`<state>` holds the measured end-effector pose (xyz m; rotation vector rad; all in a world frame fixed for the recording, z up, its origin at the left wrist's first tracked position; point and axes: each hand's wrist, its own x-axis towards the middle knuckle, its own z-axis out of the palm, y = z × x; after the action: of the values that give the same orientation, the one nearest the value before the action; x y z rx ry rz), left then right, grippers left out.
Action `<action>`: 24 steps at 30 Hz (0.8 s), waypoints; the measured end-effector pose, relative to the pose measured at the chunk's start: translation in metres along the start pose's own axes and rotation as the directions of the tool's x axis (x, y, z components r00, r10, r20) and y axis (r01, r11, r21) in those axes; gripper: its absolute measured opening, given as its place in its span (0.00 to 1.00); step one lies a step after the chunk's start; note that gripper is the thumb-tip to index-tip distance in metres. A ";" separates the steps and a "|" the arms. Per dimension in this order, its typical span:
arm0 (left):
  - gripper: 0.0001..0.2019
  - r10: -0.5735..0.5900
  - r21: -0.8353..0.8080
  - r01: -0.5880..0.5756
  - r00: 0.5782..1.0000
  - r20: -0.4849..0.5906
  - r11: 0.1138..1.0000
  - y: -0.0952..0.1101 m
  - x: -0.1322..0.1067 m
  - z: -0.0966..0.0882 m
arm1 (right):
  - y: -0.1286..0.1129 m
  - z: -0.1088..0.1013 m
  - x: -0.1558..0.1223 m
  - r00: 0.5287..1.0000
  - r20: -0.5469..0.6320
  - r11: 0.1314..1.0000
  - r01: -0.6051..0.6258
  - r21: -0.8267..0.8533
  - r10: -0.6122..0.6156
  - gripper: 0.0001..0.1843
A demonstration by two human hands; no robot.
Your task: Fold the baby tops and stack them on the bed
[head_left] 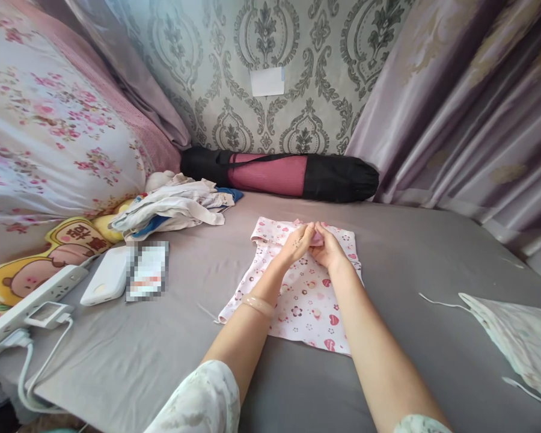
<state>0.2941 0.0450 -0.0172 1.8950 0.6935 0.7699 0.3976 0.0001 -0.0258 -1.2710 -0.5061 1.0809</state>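
Observation:
A small white baby garment printed with pink and red hearts lies flat on the grey bed sheet. My left hand and my right hand meet at its far edge. Both pinch a pink trim at the garment's neckline, fingers pressed together. A pale bangle sits on my left wrist.
A pile of folded baby clothes lies at the back left. A white power bank, a power strip with a plugged cable and a cartoon cushion sit at the left. A black and pink mat bag lies along the wall. Another pale garment lies at the right.

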 end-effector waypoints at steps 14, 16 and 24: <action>0.24 -0.266 0.427 0.394 0.906 -0.330 0.814 -0.030 -0.003 -0.076 | -0.020 -0.023 0.005 0.983 -0.185 0.951 0.057 0.305 0.000 0.05; 0.27 -0.276 0.486 0.383 0.920 -0.279 0.785 -0.033 -0.005 -0.073 | -0.024 -0.027 0.003 0.975 -0.221 0.946 0.046 0.322 0.028 0.05; 0.29 -0.291 0.549 0.328 0.944 -0.155 0.769 -0.036 -0.007 -0.060 | -0.027 -0.047 0.004 0.933 -0.361 0.983 0.050 0.178 0.018 0.07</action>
<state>0.2395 0.0875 -0.0302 2.2018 1.3609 0.4273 0.4479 -0.0181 -0.0146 -1.2616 -0.1328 0.8320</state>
